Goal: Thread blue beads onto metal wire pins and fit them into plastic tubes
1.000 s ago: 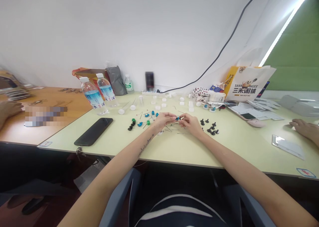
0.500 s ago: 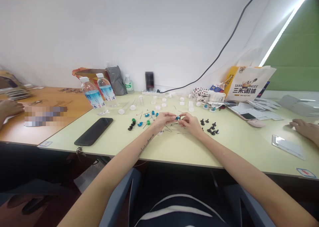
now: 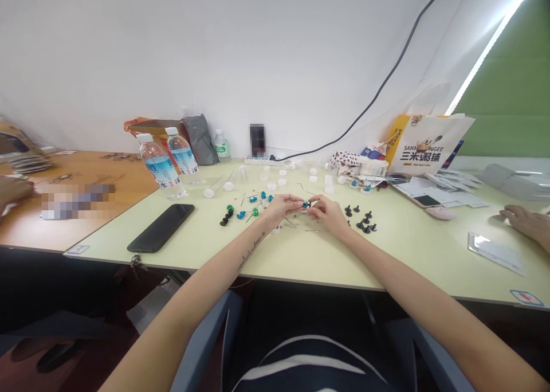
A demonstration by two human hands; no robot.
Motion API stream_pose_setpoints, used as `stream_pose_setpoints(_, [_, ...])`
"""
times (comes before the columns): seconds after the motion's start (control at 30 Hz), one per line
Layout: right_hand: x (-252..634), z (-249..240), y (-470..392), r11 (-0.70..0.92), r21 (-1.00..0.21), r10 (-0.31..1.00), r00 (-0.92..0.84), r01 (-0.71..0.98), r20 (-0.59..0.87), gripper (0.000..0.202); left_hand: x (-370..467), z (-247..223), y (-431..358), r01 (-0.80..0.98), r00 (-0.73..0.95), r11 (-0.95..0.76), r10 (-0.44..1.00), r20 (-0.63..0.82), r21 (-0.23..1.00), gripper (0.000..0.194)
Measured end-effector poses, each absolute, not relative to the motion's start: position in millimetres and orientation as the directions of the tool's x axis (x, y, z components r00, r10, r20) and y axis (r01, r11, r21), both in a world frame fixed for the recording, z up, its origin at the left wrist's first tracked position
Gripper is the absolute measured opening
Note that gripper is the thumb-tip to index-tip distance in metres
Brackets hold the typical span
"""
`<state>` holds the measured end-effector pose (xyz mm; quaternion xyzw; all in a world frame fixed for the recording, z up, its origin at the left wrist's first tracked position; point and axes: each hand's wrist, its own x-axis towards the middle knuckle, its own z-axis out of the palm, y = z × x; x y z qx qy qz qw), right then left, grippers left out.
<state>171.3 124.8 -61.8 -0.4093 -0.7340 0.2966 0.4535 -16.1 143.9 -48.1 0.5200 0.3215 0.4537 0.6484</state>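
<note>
Above the middle of the table, my left hand (image 3: 281, 208) pinches a small blue piece (image 3: 305, 204) between thumb and fingertips. My right hand (image 3: 326, 211) comes in from the other side, its fingers closed on a small black piece (image 3: 310, 204) that meets the blue one. How the two pieces join is too small to tell. Left of my hands lie loose blue pieces (image 3: 252, 199), green pieces (image 3: 255, 212) and a row of black pieces (image 3: 225, 217). Thin metal rods (image 3: 290, 222) lie beneath my hands. Several black screw-like parts (image 3: 366, 228) stand at the right.
A black phone (image 3: 162, 228) lies at the left, before two water bottles (image 3: 160, 165). White caps and clear tubes (image 3: 217, 188) lie farther back. A paper bag (image 3: 427, 142) stands back right, near flat white items. Other people's hands (image 3: 526, 224) rest at both sides.
Both my hands keep their place and their pinch on the small pieces. The view has shifted very slightly; nothing else visibly differs on the table.
</note>
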Motion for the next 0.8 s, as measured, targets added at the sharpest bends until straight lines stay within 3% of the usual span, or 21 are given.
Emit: stream_pose_setpoints(0.8, [171.9,-62.9,125.0,0.492,-0.806,0.868,-0.258,0.33,0.424,0.022,-15.3,-46.2,142.6,-0.254,0.408,0.075,0.912,0.037,0.964,0.023])
